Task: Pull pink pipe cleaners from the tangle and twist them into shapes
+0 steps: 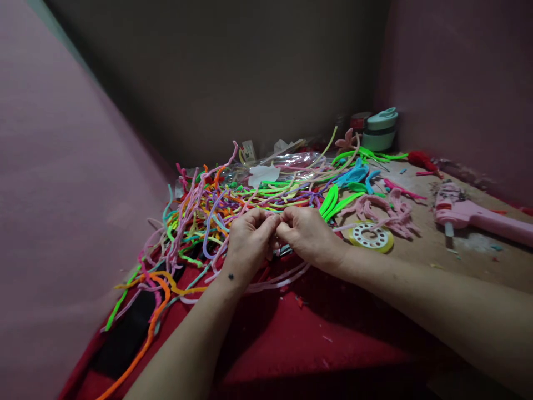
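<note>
My left hand (pixel 252 236) and my right hand (pixel 310 236) meet at the front of the heap, their thumbs and fingertips pinched together. Pale pink pipe cleaner (pixel 277 283) strands loop out below them, and the small part between the fingertips is mostly hidden. Behind and left of my hands spreads a tangled pile of colourful pipe cleaners (pixel 200 205). Bright green leaf shapes (pixel 331 204) of bent pipe cleaner lie just beyond my right hand. Close to my right wrist is a yellow tape roll (pixel 389 240) with a white, holed core.
A pink glue gun (pixel 478 215) lies on the brown board at right. Pink bent pipe cleaner pieces (pixel 395 214) and blue ones (pixel 353 175) sit nearer the middle. At the back stand a mint container (pixel 378 136) and clear plastic wrapping (pixel 297 164). Red cloth (pixel 308 339) covers the front.
</note>
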The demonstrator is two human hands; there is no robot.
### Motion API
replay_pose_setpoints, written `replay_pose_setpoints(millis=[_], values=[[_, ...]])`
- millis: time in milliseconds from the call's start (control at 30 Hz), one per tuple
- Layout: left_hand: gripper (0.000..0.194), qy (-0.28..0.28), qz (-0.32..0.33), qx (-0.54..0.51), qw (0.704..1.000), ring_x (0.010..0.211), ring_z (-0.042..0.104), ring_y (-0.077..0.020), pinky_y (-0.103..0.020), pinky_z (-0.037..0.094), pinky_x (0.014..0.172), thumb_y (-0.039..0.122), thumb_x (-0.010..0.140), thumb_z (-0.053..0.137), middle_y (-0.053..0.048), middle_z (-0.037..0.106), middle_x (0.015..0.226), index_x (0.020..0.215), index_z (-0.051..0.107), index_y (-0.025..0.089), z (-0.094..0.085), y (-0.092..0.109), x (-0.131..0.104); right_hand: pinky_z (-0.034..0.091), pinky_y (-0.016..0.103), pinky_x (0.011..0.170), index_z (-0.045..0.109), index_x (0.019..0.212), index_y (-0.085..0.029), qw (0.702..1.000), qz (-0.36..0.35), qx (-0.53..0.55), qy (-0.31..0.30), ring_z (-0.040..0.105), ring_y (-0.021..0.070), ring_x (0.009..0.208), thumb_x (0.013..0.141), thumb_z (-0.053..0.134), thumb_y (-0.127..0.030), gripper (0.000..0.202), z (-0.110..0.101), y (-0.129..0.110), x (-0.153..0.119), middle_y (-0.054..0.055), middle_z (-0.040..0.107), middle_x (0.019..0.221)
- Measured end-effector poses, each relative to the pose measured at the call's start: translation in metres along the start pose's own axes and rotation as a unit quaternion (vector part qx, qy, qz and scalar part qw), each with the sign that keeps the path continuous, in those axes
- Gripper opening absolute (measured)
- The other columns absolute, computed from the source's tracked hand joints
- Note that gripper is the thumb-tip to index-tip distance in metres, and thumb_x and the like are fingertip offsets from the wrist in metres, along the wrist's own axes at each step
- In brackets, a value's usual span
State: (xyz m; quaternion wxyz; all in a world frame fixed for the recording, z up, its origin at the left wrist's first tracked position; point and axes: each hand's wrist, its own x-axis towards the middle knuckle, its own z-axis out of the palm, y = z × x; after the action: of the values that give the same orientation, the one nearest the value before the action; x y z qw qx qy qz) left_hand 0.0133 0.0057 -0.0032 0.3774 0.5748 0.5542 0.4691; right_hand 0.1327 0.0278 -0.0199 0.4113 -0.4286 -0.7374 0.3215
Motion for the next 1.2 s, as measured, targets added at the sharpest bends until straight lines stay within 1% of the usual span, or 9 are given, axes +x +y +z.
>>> replay_pose_setpoints(millis=[133,267,367,433,600,733,833,1033,1200], values=[[0.019,-0.01,-0.006,-0.009,1.0,0.032,0.046,-0.0086,-0.017,0.034,0.03,0.032,0.072,0.061,0.004,0.052,0.042,0.068,0.053,0.015,-0.004,0.002,0.002,0.036,0.021,0.05,0.057,0.057,-0.014,0.999,0.017,0.035,-0.014,0.052,0.0105,0.052,0.072,0.045,-0.016,0.02,-0.002,-0.003,0.002,0.004,0.062,0.057],[0.019,-0.043,-0.015,-0.036,0.998,0.036,0.049,-0.009,-0.018,0.038,0.033,0.03,0.071,0.063,0.002,0.056,0.046,0.067,0.054,0.014,-0.014,0.005,0.006,0.03,0.019,0.043,0.057,0.056,-0.012,0.975,0.097,0.175,-0.1,0.043,0.0062,0.042,0.07,0.05,-0.015,0.016,-0.009,-0.005,0.007,-0.001,0.052,0.046],[0.018,-0.086,-0.037,-0.061,0.994,0.038,0.05,-0.0087,-0.018,0.039,0.036,0.028,0.068,0.065,0.0,0.058,0.049,0.067,0.056,0.013,-0.019,0.005,0.009,0.026,0.019,0.04,0.061,0.058,-0.01,0.96,0.115,0.216,-0.139,0.038,0.005,0.039,0.068,0.057,-0.019,0.014,-0.01,0.0,0.01,-0.002,0.05,0.044],[0.017,-0.087,-0.05,-0.067,0.993,0.039,0.05,-0.0081,-0.018,0.039,0.037,0.027,0.067,0.067,0.0,0.059,0.052,0.069,0.058,0.012,-0.019,0.004,0.009,0.024,0.02,0.039,0.06,0.056,-0.01,0.962,0.112,0.209,-0.134,0.036,0.0047,0.038,0.068,0.058,-0.021,0.015,-0.009,0.005,0.011,-0.002,0.05,0.044],[0.018,-0.045,-0.043,-0.099,0.993,0.036,0.047,-0.0065,-0.018,0.039,0.039,0.029,0.068,0.066,0.001,0.056,0.047,0.07,0.062,0.011,-0.017,0.001,0.01,0.023,0.02,0.04,0.051,0.048,-0.013,0.964,0.119,0.213,-0.108,0.034,0.0045,0.037,0.071,0.054,-0.016,0.023,-0.003,0.004,0.009,-0.004,0.045,0.04],[0.018,-0.086,-0.084,-0.164,0.979,0.032,0.044,-0.0062,-0.017,0.034,0.035,0.029,0.067,0.066,0.004,0.051,0.039,0.067,0.059,0.013,-0.019,-0.002,0.012,0.026,0.02,0.042,0.051,0.05,-0.013,0.955,0.127,0.239,-0.124,0.037,0.0048,0.039,0.073,0.051,-0.014,0.023,-0.002,-0.004,0.007,-0.003,0.048,0.044],[0.018,-0.099,-0.107,-0.19,0.971,0.031,0.041,-0.0056,-0.017,0.033,0.035,0.029,0.067,0.066,0.005,0.048,0.037,0.065,0.058,0.013,-0.021,-0.003,0.014,0.025,0.019,0.041,0.051,0.049,-0.013,0.949,0.127,0.263,-0.115,0.036,0.0041,0.039,0.072,0.054,-0.016,0.022,-0.004,-0.006,0.005,-0.004,0.046,0.043],[0.022,-0.069,-0.043,-0.139,0.987,0.037,0.044,-0.0046,-0.016,0.033,0.034,0.031,0.067,0.067,0.003,0.056,0.053,0.079,0.061,0.014,-0.02,-0.001,0.013,0.017,0.02,0.037,0.057,0.054,-0.012,0.943,0.112,0.278,-0.143,0.028,0.003,0.035,0.071,0.057,-0.024,0.021,-0.007,0.001,0.006,-0.006,0.041,0.039],[0.019,-0.077,-0.031,-0.092,0.992,0.034,0.04,-0.005,-0.017,0.03,0.034,0.031,0.068,0.064,0.005,0.051,0.049,0.069,0.054,0.015,-0.019,0.003,0.011,0.018,0.021,0.036,0.055,0.051,-0.013,0.931,0.135,0.297,-0.166,0.029,0.0035,0.033,0.069,0.059,-0.025,0.022,-0.007,0.004,0.007,-0.006,0.041,0.037]])
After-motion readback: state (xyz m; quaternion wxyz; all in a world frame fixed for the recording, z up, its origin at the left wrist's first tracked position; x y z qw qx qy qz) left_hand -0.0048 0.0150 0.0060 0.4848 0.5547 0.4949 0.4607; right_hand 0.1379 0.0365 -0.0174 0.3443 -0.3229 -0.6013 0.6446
